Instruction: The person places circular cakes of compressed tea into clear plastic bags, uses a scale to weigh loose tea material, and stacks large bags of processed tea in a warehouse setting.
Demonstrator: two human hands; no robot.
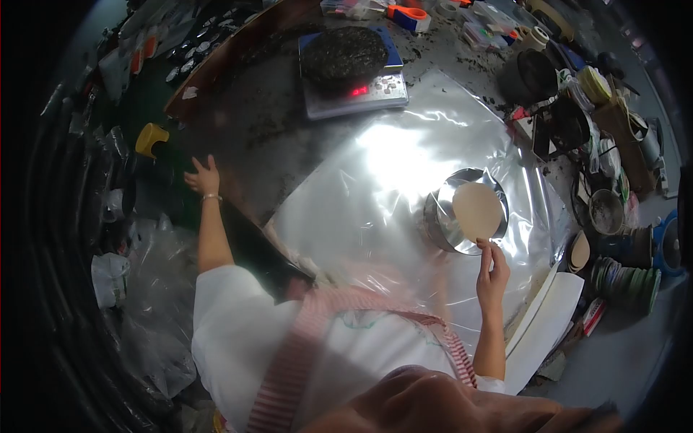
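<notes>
My right hand (492, 268) pinches the lower edge of a flat, round beige disc (476, 209). The disc is over the opening of a round, shiny metal tin or ring (442, 231); whether it touches the inside, I cannot tell. Under the metal piece lies a large clear plastic sheet (332, 187), glossy with reflected light. My left hand (203, 177) is stretched out past the table's left edge, fingers spread and nothing in them. Closest to it is a yellow curved object (151, 138), like a short open cylinder.
A digital scale (354, 101) at the back bears a round, dark, rough mass (345, 58). Dark crumbs lie around it. Along the right stand black containers (530, 76), a metal bowl (608, 211) and spools (624, 285). Crumpled clear plastic bags (155, 303) hang at left.
</notes>
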